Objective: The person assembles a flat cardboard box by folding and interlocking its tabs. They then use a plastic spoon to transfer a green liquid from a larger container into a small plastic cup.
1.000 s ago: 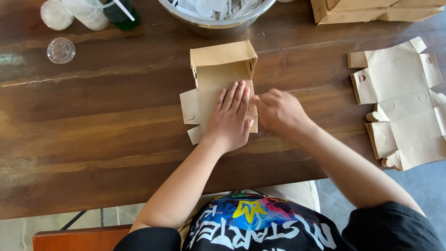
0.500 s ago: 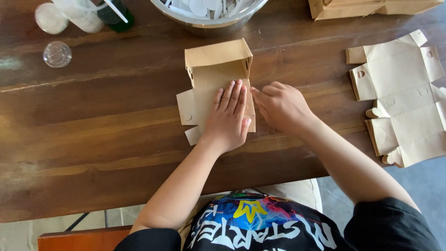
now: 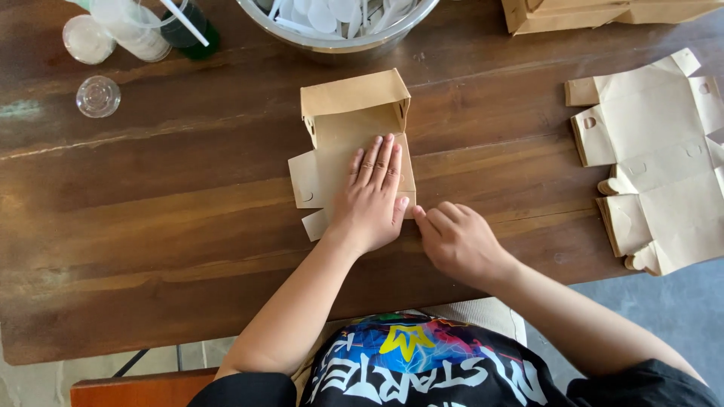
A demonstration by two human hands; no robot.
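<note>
Wooden table [image 3: 151, 249], left hand [image 3: 369, 200] hiding box [image 3: 351, 120] base

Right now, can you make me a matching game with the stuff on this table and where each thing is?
Things:
1. half-folded cardboard box
2. flat cardboard sheets
3. metal bowl
4. clear plastic lid

Places:
A. far edge of the table, in the middle
B. far left, lying alone
C. under the left hand
D. on the right side, stacked unfolded

Pairs: 1-C, 2-D, 3-A, 4-B
</note>
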